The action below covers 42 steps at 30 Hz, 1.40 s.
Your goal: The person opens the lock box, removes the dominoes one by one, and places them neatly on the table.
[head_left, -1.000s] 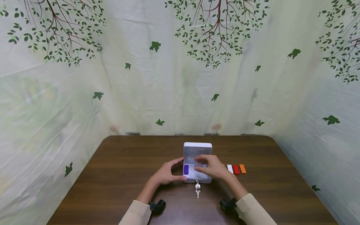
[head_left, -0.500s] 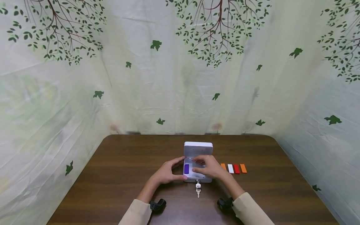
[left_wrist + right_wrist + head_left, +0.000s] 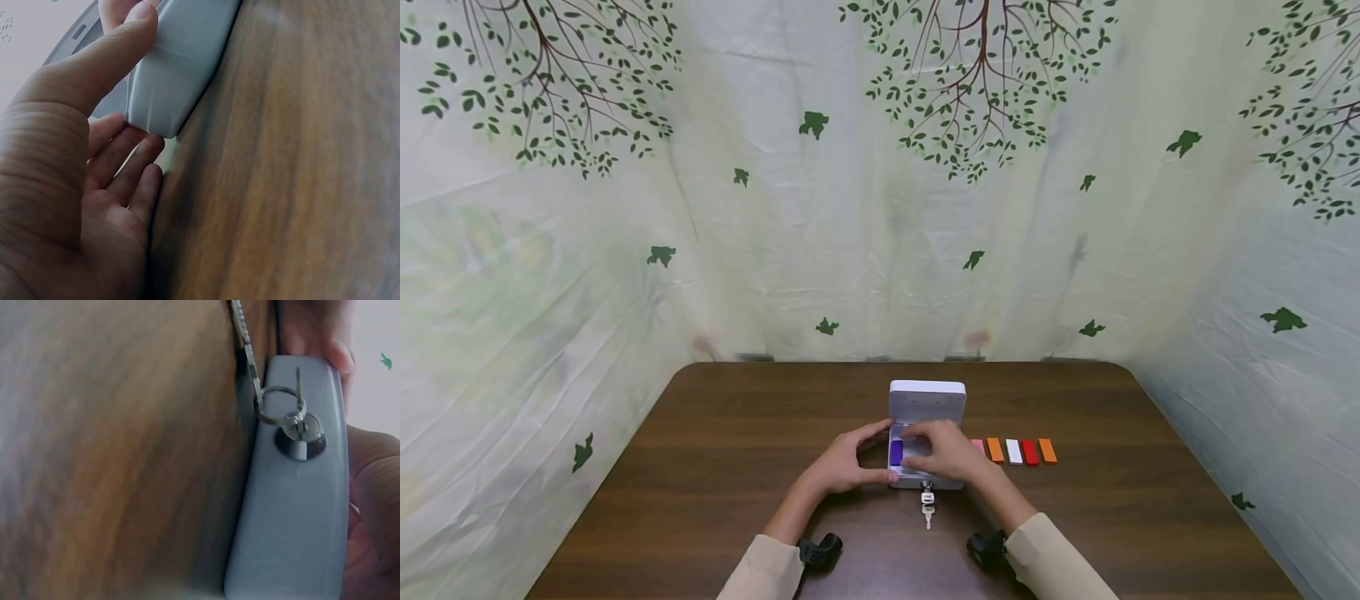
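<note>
A small white lockbox (image 3: 928,402) stands on the table with its lid raised. Keys (image 3: 928,505) hang from the lock on its front; the right wrist view shows their ring (image 3: 280,405) close up. My left hand (image 3: 847,461) grips the box's left end, thumb at the front corner and fingers farther back. Inside, along the left wall, lies a purple block (image 3: 896,452). Over the box's interior is my right hand (image 3: 953,451), fingers bent and thumb apart from them, close to the purple block. Nothing shows between its fingertips.
To the right of the box, a row of flat blocks lies on the brown table (image 3: 760,408): pink (image 3: 977,446), orange (image 3: 995,450), white (image 3: 1014,452), red (image 3: 1029,452) and another orange one. Leaf-printed white curtains (image 3: 880,275) surround the table.
My right hand has moved left across the box's interior towards the purple block, uncovering the orange and pink blocks on the table. My left hand has stayed at the box's left end.
</note>
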Tool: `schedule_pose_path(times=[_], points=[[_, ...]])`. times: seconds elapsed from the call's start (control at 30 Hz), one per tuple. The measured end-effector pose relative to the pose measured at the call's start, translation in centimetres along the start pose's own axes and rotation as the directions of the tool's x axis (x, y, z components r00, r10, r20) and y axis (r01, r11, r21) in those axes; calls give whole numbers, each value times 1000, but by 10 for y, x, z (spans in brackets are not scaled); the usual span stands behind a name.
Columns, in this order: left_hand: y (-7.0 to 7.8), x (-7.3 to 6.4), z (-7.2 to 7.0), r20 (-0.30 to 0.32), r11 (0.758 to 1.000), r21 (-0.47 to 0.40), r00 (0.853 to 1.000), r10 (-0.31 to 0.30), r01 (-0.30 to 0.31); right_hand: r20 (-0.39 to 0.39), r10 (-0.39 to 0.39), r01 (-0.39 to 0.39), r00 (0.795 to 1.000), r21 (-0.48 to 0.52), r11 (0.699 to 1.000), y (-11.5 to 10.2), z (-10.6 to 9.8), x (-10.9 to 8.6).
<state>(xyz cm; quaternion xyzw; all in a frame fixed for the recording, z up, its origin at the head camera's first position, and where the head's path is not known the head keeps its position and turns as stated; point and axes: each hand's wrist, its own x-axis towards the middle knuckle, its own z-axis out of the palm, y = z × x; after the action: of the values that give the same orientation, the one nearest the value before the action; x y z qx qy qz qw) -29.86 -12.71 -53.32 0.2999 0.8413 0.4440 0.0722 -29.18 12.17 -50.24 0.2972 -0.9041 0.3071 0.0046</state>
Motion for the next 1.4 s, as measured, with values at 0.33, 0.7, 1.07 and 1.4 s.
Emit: schedule_pose_path(times=[0.33, 0.7, 1.07, 1.4], points=[[3, 1, -3, -5, 1000, -6, 1000, -11, 11, -7, 24, -25, 1000, -72, 997, -8, 5, 4], [3, 1, -6, -20, 1000, 6, 1000, -18, 18, -24, 45, -47, 999, -93, 995, -9, 6, 12], [1, 2, -2, -13, 1000, 13, 1000, -8, 8, 0, 58, -58, 998, -63, 996, -6, 4, 8], [1, 2, 0, -6, 1000, -1, 1000, 7, -7, 9, 31, -30, 999, -18, 999, -1, -2, 2]])
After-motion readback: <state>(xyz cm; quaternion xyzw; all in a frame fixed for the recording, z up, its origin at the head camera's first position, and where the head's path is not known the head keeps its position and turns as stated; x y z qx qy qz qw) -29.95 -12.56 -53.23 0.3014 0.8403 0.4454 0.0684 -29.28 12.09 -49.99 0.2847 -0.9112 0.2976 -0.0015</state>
